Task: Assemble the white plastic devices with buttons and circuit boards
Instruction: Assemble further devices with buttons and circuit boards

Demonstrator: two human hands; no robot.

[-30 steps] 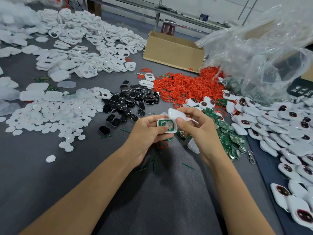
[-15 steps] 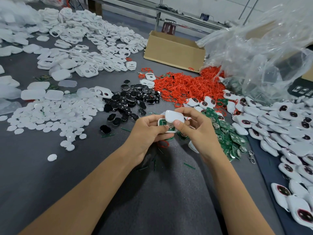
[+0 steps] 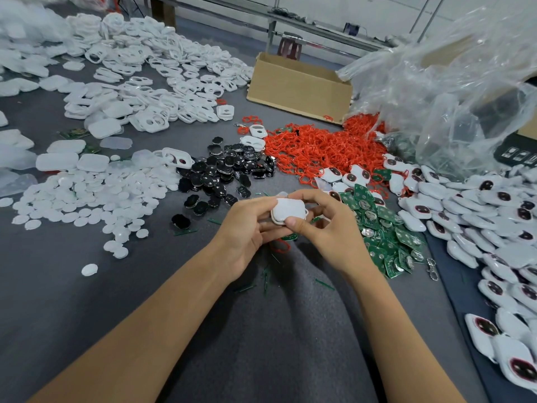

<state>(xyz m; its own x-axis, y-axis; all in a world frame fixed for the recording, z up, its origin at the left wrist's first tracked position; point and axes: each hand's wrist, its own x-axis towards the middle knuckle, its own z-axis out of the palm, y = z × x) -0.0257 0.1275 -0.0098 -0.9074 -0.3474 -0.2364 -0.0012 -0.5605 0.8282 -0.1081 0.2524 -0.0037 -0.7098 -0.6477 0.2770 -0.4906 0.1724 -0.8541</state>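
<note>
- Head view is showing both hands meeting above the grey table [image 3: 87, 301], just left of the heap of green circuit boards [image 3: 386, 228], with the white device [image 3: 287, 212] sitting between them.
- Left hand [image 3: 247, 234] is curling round the device's end farther from the heap, thumb lying along the top and fingers tucking underneath.
- Right hand [image 3: 328, 228] is pinching the end nearer the heap, its thumb [image 3: 292, 221] pressing on the cover's near edge and its index finger arching over the far edge.
- Device is lying with its long axis running from hand to hand, smooth cover facing up, small lug pointing toward the heap.
- Thin rim of a lower shell is showing at the near corner away from the heap, so the cover is probably not sitting fully home; whether it is clicking in cannot be told.
- Closing squeeze is likely going to act straight through the thickness, and the right thumb is sitting nearer that seam than the left.
- Black buttons [image 3: 229, 173] are lying left of the heap, beyond the hands.
</note>
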